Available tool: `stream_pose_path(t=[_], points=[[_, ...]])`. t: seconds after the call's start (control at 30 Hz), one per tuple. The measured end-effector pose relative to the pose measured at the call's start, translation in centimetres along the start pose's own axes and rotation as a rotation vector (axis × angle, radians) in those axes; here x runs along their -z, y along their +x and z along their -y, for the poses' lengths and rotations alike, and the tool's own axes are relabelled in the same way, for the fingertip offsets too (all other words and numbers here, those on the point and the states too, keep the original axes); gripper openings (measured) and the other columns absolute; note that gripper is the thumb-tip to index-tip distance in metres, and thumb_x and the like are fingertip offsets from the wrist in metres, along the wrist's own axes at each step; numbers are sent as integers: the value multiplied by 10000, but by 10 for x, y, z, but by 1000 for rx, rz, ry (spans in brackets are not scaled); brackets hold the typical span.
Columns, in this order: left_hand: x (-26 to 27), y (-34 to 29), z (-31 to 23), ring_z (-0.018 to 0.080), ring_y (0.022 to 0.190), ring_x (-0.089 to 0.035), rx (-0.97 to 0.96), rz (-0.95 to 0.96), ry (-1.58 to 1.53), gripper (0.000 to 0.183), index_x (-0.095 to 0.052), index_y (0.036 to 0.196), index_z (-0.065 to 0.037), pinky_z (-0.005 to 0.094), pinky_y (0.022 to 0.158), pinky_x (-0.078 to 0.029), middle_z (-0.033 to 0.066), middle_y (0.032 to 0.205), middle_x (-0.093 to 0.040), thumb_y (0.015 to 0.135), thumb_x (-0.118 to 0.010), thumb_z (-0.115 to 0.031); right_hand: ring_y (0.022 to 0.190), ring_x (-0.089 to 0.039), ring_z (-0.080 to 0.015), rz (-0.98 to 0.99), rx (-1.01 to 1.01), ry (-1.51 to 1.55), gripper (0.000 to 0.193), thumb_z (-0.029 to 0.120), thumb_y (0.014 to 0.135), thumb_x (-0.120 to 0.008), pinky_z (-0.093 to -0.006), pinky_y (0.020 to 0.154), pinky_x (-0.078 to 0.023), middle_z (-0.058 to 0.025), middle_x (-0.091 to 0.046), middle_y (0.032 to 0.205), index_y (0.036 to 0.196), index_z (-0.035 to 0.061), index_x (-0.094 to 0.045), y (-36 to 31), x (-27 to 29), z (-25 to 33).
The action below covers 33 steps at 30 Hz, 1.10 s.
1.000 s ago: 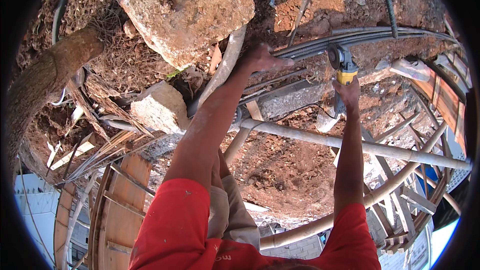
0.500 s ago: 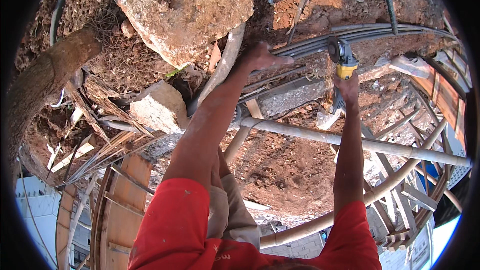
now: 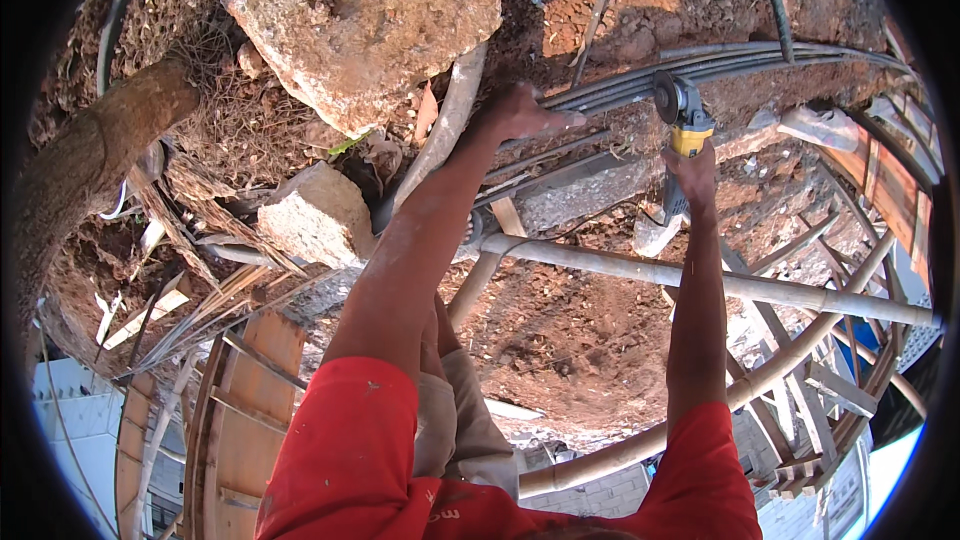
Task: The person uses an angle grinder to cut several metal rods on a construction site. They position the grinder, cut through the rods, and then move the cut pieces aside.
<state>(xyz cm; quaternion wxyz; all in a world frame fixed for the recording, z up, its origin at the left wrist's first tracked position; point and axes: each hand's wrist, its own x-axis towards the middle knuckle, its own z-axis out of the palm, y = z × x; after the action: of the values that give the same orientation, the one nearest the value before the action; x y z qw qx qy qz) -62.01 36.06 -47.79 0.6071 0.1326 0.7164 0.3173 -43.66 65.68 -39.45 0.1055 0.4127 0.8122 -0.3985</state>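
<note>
My right hand point(image 3: 692, 178) grips the body of a yellow and grey angle grinder point(image 3: 690, 140). The grinder's round disc point(image 3: 668, 97) faces up and left, against or just beside a bundle of ribbed steel rebars point(image 3: 735, 63). At the left part of that bundle, my left hand point(image 3: 524, 118) is closed around the bars, with its thumb pointing right along them. Its fingers are partly hidden. Whether the disc touches a bar cannot be made out.
A large rock point(image 3: 360, 20) and a smaller block point(image 3: 318, 212) lie left of my left arm. A bamboo pole point(image 3: 610, 258) crosses below my hands, with a dark cord near it. A tree trunk point(image 3: 100, 150) stands far left; timber scaffolding point(image 3: 800, 380) is at the right.
The orange sparks streaming down beside the grinder are gone. Both hands keep nearly the same place, and the view has shifted very slightly.
</note>
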Motion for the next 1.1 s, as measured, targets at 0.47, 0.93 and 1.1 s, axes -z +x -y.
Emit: stream_pose_path(t=[0.47, 0.93, 1.1], points=[[1, 1, 3, 413, 1293, -612, -23, 2, 48, 1284, -575, 1369, 118, 451, 1106, -487, 337, 1376, -600, 594, -754, -890, 712, -600, -119, 40, 12, 27, 349, 123, 725, -787, -293, 644, -498, -32, -659, 843, 1009, 15, -616, 11, -2, 4], [-3, 2, -1, 407, 1352, -561, -3, 4, 16, 1290, -508, 1428, 113, 449, 1140, -456, 333, 1450, -541, 618, -779, -854, 702, -600, -115, 13, -35, 280, 356, 113, 729, -807, -290, 640, -500, -28, -664, 849, 1013, 12, -617, 23, 2, -29], [-1, 7, 8, 410, 1338, -572, 4, -20, 45, 1286, -521, 1418, 113, 449, 1136, -459, 337, 1449, -541, 614, -775, -858, 699, -601, -120, 14, -33, -68, 370, 117, 723, -819, -298, 638, -502, -36, -666, 845, 1012, 12, -613, 6, 2, -10]])
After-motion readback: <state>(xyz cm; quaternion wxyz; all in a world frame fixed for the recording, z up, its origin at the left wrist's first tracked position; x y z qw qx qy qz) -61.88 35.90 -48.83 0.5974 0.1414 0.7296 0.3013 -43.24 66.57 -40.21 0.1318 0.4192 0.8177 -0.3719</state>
